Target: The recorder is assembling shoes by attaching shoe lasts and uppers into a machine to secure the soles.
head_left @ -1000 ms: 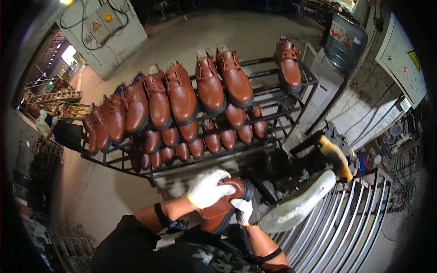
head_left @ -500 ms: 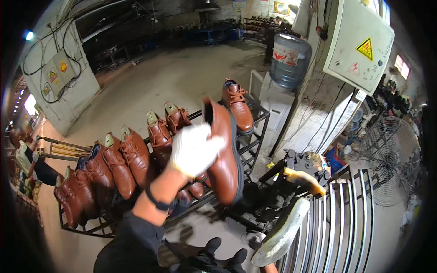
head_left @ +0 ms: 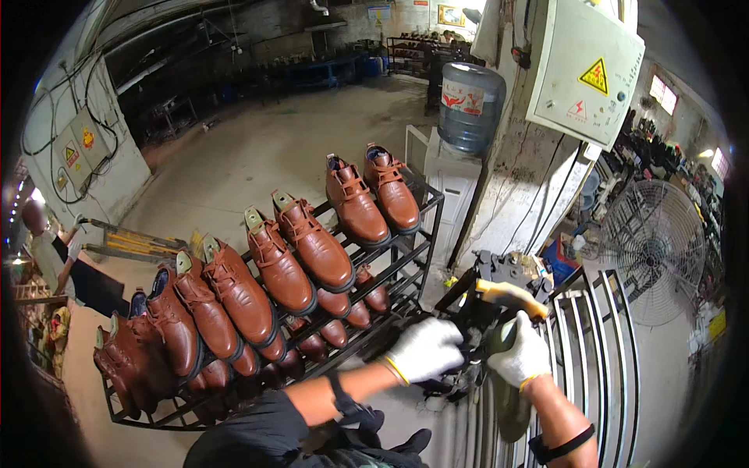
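Note:
Both my hands wear white gloves and are down at a black machine (head_left: 499, 273) with a yellow-padded arm (head_left: 511, 295), beside the rack. My left hand (head_left: 425, 349) lies palm down on the machine's dark frame with its fingers curled; whether it grips anything is unclear. My right hand (head_left: 520, 356) is closed around a dark upright part of the machine, above an olive padded piece (head_left: 509, 405). Neither hand holds a shoe. Two brown lace-up shoes (head_left: 356, 203) stand side by side at the far end of the black wire rack (head_left: 427, 234).
The rack's top shelf holds several brown shoes (head_left: 234, 292), with more on the shelf below. A water bottle on a dispenser (head_left: 468, 109), a grey electrical box (head_left: 585, 70), a floor fan (head_left: 655, 249) and a barred metal frame (head_left: 601, 366) stand on the right. Another person (head_left: 55, 249) is at far left.
My left hand lifted a brown shoe from the machine to the rack's far end, let it go there, and came back down to the machine beside my right hand.

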A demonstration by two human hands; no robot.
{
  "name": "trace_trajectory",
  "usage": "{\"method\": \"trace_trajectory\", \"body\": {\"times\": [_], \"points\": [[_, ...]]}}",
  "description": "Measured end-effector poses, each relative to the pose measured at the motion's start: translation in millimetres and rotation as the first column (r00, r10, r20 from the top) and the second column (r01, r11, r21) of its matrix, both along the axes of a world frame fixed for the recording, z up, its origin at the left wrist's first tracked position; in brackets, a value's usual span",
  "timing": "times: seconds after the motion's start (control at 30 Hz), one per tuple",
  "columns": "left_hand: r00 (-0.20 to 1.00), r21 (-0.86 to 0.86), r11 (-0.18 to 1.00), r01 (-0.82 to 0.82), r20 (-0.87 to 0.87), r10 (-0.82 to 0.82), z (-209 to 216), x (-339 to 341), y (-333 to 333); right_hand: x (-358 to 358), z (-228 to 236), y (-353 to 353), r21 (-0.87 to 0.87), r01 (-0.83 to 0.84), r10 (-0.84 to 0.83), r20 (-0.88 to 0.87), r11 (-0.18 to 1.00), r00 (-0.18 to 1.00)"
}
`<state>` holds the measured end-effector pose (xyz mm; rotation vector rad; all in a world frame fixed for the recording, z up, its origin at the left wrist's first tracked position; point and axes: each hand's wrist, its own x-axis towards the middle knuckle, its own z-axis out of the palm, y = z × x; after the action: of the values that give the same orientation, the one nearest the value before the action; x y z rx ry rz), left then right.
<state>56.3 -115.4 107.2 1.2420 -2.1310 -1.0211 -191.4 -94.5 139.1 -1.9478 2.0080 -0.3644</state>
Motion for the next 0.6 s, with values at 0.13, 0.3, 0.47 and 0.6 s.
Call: {"method": "trace_trajectory", "body": {"times": [0.13,0.3,0.47,0.6], "points": [[0.753,0.646,0.417,0.64,-0.635,-0.171,-89,-93,76,-40,40,42,0.052,0.192,-0.11,0.946,0.98,0.303],[0.866,0.423,0.877,0.23,-0.5,0.015,-32,-185,111,-108,-27,122,-0.325,0.534,-0.193,0.686,0.781,0.701],[0.81,0.497,0.641,0.584,-0.406,-0.424,-54,-284,135,-240,-27,189,-0.106,0.839,-0.476,0.783,0.533,0.401],[0.923,-0.088,0.941,0.326,-0.184,-0.337,-51,-212,96,-379,-47,243,-0.375,0.894,-0.856,0.35,0.243,0.38]]}}
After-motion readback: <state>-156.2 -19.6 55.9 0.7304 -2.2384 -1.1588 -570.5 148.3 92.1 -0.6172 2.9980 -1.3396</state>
